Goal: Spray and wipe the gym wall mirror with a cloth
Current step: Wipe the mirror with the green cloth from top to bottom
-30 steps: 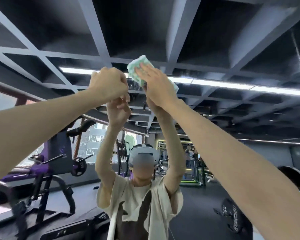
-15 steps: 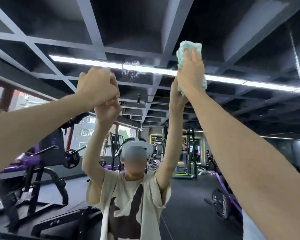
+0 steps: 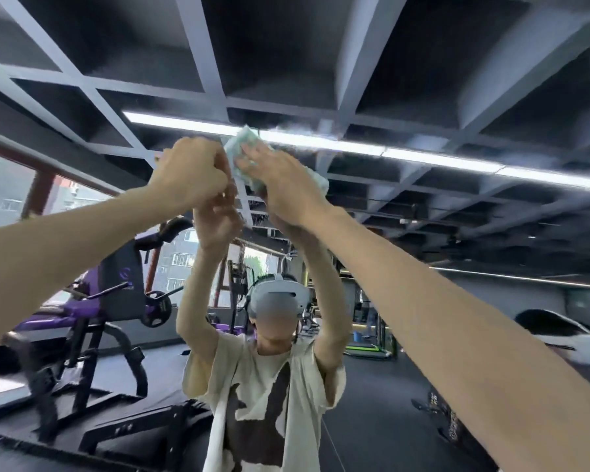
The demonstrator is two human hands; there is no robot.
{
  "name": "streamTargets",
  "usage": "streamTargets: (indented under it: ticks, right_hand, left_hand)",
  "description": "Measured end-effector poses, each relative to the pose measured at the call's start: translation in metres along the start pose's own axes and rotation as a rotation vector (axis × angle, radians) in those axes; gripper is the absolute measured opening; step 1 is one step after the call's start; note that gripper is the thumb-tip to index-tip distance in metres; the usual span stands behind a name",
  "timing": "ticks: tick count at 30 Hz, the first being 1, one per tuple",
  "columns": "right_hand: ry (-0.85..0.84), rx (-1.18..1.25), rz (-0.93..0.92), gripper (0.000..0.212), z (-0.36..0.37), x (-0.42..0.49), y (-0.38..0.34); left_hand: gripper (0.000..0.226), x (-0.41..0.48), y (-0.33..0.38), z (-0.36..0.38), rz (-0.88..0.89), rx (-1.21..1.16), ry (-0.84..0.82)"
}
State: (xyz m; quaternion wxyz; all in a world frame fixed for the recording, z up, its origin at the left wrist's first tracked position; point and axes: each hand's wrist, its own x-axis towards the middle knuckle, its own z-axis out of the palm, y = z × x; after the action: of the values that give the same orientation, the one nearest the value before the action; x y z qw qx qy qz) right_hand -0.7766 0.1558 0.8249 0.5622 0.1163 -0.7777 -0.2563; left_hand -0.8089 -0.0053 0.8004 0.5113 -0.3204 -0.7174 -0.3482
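Observation:
The wall mirror (image 3: 423,97) fills the view and reflects a person with both arms raised. My right hand (image 3: 286,185) presses a mint-green and white cloth (image 3: 241,155) flat against the glass high up, with its fingers fairly straight over the cloth. Close to its left, almost touching the cloth, my left hand (image 3: 191,172) is raised as a curled fist. I see nothing held in it, and no spray bottle is in view. Fine wet droplets (image 3: 258,218) cling to the glass just below the cloth.
The reflection shows a purple and black weight bench machine (image 3: 92,321) on the left, windows behind it, more gym equipment (image 3: 372,335) far back, and a dark floor. A white and black machine part (image 3: 566,338) shows at the right edge.
My right hand has swept the cloth down and to the left across the glass, back beside my left fist. The left fist has stayed raised in about the same place.

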Motion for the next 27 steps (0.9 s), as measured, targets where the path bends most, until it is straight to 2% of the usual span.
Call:
streamTargets:
  ticks: [1,2,4,5,6,7,10,11,12,14,15,16,17,20,21,22,24,26,27]
  right_hand:
    - [-0.018,-0.02,-0.065,0.057,0.0,-0.003,0.0]
    - [0.037,0.021,0.019,0.054,-0.007,-0.001,0.01]
    - [0.187,0.12,0.403,0.049,-0.017,0.008,0.044]
    - [0.259,0.133,0.556,0.057,-0.023,0.011,0.049]
    - [0.25,0.06,0.601,0.065,-0.022,0.011,0.045]
    - [0.218,0.028,0.543,0.066,-0.018,0.01,0.034]
    - [0.045,0.088,0.042,0.056,0.004,-0.003,-0.015]
    - [-0.001,0.072,-0.061,0.056,0.005,-0.005,-0.016]
    - [0.01,0.056,-0.051,0.053,0.001,-0.001,-0.005]
    - [0.111,0.074,0.289,0.048,-0.006,0.014,0.033]
    - [0.156,0.081,0.493,0.054,-0.014,0.017,0.047]
    - [0.181,0.018,0.605,0.062,-0.015,0.021,0.053]
    - [0.167,-0.038,0.597,0.066,-0.014,0.023,0.046]
    - [0.015,0.029,0.134,0.067,0.002,0.029,0.007]
    - [-0.024,0.05,0.037,0.068,0.003,0.026,0.001]
    - [-0.007,0.09,0.039,0.067,0.001,0.027,0.005]
    - [0.106,0.075,0.271,0.065,-0.008,0.033,0.028]
    - [0.209,-0.04,0.518,0.064,-0.016,0.036,0.043]
    - [0.229,-0.05,0.55,0.063,-0.015,0.035,0.041]
  left_hand:
    - [0.015,-0.003,0.0,-0.002,0.007,-0.017,0.0]
    - [0.014,-0.005,0.0,-0.003,0.025,-0.015,-0.004]
    - [0.013,-0.01,-0.002,-0.005,0.078,0.018,-0.011]
    - [0.015,-0.011,-0.005,-0.006,0.103,0.039,-0.015]
    - [0.017,-0.011,-0.007,-0.006,0.12,0.049,-0.017]
    - [0.02,-0.01,-0.009,-0.005,0.126,0.053,-0.019]
    - [0.025,-0.012,-0.01,-0.005,0.124,0.03,-0.005]
    - [0.027,-0.013,-0.009,-0.005,0.128,0.028,-0.004]
    - [0.028,-0.015,-0.009,-0.004,0.141,0.034,-0.013]
    - [0.03,-0.02,-0.007,0.0,0.17,0.052,-0.074]
    - [0.03,-0.021,-0.007,0.003,0.176,0.055,-0.112]
    - [0.029,-0.021,-0.007,0.006,0.177,0.054,-0.139]
    - [0.028,-0.021,-0.007,0.008,0.173,0.052,-0.155]
    - [0.031,-0.019,-0.009,0.011,0.174,0.054,-0.122]
    - [0.032,-0.019,-0.01,0.013,0.179,0.068,-0.093]
    - [0.032,-0.019,-0.013,0.014,0.184,0.087,-0.063]
    - [0.028,-0.017,-0.021,0.018,0.189,0.145,-0.035]
    - [0.024,-0.016,-0.031,0.017,0.193,0.197,-0.03]
    - [0.026,-0.015,-0.037,0.015,0.18,0.204,-0.024]
